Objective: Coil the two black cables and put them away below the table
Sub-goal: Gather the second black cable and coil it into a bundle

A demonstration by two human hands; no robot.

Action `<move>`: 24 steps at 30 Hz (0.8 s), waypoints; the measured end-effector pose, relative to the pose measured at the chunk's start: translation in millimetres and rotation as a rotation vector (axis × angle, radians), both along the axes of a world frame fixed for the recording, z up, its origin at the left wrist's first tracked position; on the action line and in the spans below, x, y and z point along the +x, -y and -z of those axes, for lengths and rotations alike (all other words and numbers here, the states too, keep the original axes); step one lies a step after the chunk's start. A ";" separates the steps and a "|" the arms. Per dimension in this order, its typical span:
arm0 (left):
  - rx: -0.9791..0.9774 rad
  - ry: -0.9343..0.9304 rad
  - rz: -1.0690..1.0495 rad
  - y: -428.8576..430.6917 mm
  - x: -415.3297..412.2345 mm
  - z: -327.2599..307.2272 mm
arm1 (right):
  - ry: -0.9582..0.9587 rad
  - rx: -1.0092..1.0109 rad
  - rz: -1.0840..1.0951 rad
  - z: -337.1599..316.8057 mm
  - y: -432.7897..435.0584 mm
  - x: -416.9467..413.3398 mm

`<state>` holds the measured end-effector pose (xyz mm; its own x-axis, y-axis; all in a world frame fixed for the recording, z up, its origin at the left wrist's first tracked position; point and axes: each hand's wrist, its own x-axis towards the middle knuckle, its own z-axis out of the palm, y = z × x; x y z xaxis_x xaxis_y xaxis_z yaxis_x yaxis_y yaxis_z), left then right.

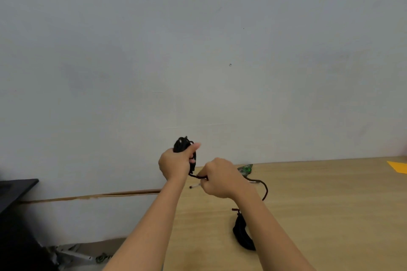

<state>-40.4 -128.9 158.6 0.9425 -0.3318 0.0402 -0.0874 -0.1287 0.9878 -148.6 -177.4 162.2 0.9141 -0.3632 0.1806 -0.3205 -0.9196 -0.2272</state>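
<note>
Two black cables: first coil gripped in left hand, raised over table edge. Right hand pinches loose tail. Second bundle lies on table beside right forearm. Step, likely: finishing wrap. Next: wind tail in, keep tension.

We find the left hand above the table's far left corner, holding a cable coil. The right hand is just to its right, gripping the loose strand, which trails right over the table. A second cable bundle lies nearer us, partly under the right forearm. A small object sits behind the right hand, and a sheet lies at the far right edge.
</note>
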 end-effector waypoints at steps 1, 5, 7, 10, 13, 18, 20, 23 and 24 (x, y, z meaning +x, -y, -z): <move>0.076 0.100 0.042 0.0 0.4 4.0 | 0.002 -0.008 -0.015 -5.5 -1.6 1.8; 0.262 0.237 0.262 1.2 1.0 5.0 | 0.093 0.028 -0.034 -20.7 2.3 4.3; 0.339 0.180 0.377 -1.9 -2.2 -1.2 | 0.147 0.092 -0.007 -28.3 5.7 1.1; 0.252 -0.008 0.630 -9.3 -6.9 -5.3 | 0.245 0.214 0.075 -35.2 11.6 -3.1; 0.068 -0.229 0.867 -16.2 -3.5 -3.3 | 0.341 0.234 0.165 -32.2 20.9 -6.5; 0.146 -0.107 1.034 -17.1 9.1 -4.0 | 0.354 0.320 0.211 -17.7 32.7 -11.5; 0.178 -0.121 1.093 -17.2 8.7 -6.4 | 0.289 0.484 0.165 -12.5 34.4 -13.8; 0.214 -0.098 1.211 -20.4 9.3 -6.0 | 0.189 0.831 0.031 -6.3 33.6 -18.6; 0.220 -0.096 1.226 -21.1 9.7 -4.5 | 0.185 0.914 0.001 -3.5 33.0 -19.6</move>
